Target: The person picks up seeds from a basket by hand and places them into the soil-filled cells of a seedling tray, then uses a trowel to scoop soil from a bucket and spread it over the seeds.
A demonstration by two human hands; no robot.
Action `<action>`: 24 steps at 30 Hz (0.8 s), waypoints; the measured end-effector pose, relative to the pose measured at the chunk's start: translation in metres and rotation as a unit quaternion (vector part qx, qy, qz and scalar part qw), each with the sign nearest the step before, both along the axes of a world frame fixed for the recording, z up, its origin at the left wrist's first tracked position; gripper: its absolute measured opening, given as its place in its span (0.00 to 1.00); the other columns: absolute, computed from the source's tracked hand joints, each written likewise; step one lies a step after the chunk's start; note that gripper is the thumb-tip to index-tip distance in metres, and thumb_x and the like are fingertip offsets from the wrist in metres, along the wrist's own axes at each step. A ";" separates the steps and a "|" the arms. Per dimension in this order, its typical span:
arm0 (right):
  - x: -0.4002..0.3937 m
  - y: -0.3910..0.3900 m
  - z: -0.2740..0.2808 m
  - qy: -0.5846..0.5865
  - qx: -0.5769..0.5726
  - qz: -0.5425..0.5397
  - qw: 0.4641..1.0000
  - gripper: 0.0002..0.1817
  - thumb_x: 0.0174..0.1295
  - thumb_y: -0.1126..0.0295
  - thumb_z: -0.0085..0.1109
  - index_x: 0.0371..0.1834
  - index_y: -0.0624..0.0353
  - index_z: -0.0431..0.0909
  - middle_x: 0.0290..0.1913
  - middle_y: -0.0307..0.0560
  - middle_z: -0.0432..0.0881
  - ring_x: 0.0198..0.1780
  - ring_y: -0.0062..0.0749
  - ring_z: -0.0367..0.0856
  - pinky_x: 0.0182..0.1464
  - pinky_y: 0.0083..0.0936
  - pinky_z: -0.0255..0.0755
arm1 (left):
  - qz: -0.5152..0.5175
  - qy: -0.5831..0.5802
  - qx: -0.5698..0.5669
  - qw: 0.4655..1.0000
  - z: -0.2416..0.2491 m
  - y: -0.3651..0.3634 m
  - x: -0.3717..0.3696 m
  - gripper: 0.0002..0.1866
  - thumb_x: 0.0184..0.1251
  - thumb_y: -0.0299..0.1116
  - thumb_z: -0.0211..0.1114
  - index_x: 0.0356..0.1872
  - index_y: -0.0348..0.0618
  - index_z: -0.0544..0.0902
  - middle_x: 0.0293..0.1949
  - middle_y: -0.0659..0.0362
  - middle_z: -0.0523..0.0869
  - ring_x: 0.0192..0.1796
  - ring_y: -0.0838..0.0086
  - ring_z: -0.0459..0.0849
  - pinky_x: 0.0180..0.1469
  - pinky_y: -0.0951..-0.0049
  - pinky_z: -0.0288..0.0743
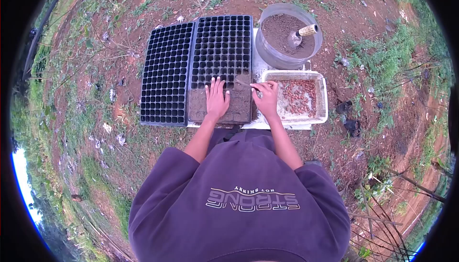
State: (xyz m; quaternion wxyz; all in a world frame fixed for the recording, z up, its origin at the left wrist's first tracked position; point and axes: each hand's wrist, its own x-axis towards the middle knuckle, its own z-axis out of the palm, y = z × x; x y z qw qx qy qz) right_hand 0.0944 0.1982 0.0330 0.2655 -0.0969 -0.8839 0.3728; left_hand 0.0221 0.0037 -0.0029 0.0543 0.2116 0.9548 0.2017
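Two black seedling trays lie side by side on the ground. The right tray (222,42) has its near rows filled with soil, and my left hand (216,99) rests flat on that soil with fingers spread. My right hand (266,98) pinches a thin stick (245,85) whose tip points at the soil-filled cells. The left tray (165,73) holds no soil. A white basket (322,100) of reddish-brown seeds sits just right of my right hand.
A grey round tub (267,54) of soil with a trowel (302,33) in it stands behind the basket. Bare red earth with weeds, dry twigs and scattered litter surrounds the trays. My purple sweatshirt (239,200) fills the lower view.
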 end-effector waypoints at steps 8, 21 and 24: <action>0.007 -0.018 -0.009 -0.069 0.153 0.023 0.986 0.06 0.53 0.69 0.66 0.34 0.49 0.88 0.40 0.34 0.80 0.57 0.42 0.68 0.63 0.42 0.58 | -0.038 -0.015 0.004 0.999 0.000 -0.012 -0.008 0.27 0.72 0.41 0.51 0.70 0.46 0.64 0.75 0.54 0.59 0.80 0.62 0.48 0.78 0.47 0.36; -0.003 -0.018 -0.016 -0.122 0.226 -0.025 0.966 0.07 0.57 0.68 0.63 0.36 0.49 0.89 0.41 0.34 0.82 0.58 0.41 0.67 0.63 0.43 0.53 | -0.071 -0.048 -0.018 0.996 0.006 -0.022 -0.017 0.26 0.74 0.43 0.48 0.71 0.51 0.64 0.76 0.55 0.58 0.80 0.66 0.48 0.77 0.43 0.31; -0.009 -0.018 -0.016 -0.122 0.228 -0.040 0.965 0.07 0.57 0.68 0.63 0.36 0.49 0.89 0.40 0.35 0.82 0.58 0.41 0.68 0.63 0.42 0.53 | -0.075 -0.050 -0.012 0.996 0.006 -0.025 -0.019 0.26 0.73 0.43 0.48 0.70 0.52 0.64 0.75 0.56 0.59 0.80 0.66 0.49 0.76 0.40 0.30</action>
